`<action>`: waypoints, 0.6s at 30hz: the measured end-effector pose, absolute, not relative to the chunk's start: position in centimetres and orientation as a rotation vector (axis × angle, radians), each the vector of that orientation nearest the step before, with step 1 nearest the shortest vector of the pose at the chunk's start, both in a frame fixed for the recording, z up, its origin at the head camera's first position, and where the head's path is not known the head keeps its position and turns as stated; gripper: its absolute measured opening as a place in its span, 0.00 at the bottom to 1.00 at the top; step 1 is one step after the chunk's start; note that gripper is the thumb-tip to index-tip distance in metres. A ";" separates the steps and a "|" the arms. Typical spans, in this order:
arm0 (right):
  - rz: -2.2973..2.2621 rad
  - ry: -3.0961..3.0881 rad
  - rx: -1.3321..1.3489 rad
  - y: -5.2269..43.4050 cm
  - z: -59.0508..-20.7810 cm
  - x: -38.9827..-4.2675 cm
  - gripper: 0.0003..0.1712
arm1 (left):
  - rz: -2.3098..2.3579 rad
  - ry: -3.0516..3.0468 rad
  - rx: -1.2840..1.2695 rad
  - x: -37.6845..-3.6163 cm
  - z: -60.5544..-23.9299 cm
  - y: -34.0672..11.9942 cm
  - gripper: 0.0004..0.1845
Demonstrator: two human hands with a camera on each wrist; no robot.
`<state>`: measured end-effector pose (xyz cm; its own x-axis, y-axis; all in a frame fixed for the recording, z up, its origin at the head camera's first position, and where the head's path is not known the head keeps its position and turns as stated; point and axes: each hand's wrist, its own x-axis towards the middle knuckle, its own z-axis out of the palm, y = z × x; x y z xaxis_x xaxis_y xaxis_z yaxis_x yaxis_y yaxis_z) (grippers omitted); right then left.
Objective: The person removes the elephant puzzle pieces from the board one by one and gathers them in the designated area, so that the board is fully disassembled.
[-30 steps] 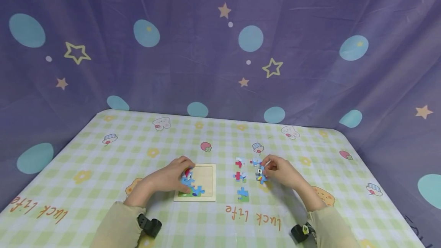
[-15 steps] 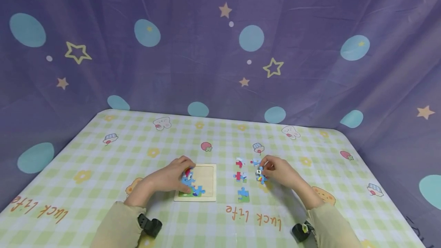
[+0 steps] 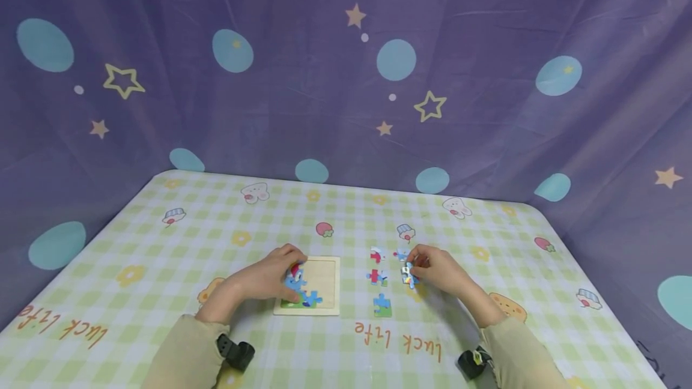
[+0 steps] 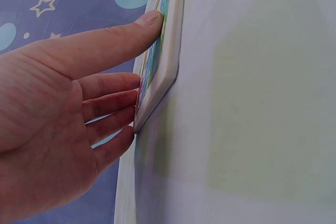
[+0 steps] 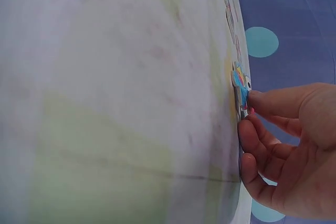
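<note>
A wooden puzzle tray [image 3: 324, 275] lies on the checked tablecloth, with blue, red and green pieces fitted in its left part [image 3: 298, 293]. My left hand [image 3: 267, 278] rests flat on the tray's left side, thumb pressing the fitted pieces [image 4: 157, 51] and the fingers lying along its edge [image 4: 157, 95]. My right hand [image 3: 435, 269] pinches a blue piece [image 3: 408, 274] between thumb and fingers, tilted up off the cloth [image 5: 241, 90]. Loose pieces lie between the hands: a red and white one [image 3: 376, 254], a red one [image 3: 376, 276] and a blue and green one [image 3: 381, 305].
The table [image 3: 178, 239] has a green and yellow checked cloth with printed cartoons and orange lettering [image 3: 397, 341]. A purple curtain with stars and blue dots [image 3: 346, 77] hangs behind and around it. Black wrist straps [image 3: 235, 350] sit on both forearms.
My right hand has shifted slightly with the blue piece, lifting and turning it a little. The left hand has stayed on the tray.
</note>
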<state>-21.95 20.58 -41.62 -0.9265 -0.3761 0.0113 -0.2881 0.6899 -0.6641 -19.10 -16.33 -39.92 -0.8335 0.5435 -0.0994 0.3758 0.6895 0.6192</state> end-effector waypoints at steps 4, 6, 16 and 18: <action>-1.028 2.784 -0.555 20.5 -41.6 -22.2 0.04 | 0.873 2.627 0.735 -19.2 -40.0 -16.4 0.37; -1.018 2.788 -0.561 20.5 -41.8 -22.2 0.04 | 0.867 2.629 0.730 -19.1 -40.1 -16.4 0.37; -1.011 2.789 -0.574 20.4 -41.8 -22.2 0.04 | 0.846 2.647 0.723 -19.2 -40.1 -16.4 0.38; -1.008 2.788 -0.579 20.4 -41.8 -22.2 0.04 | 0.846 2.647 0.720 -19.2 -40.1 -16.4 0.38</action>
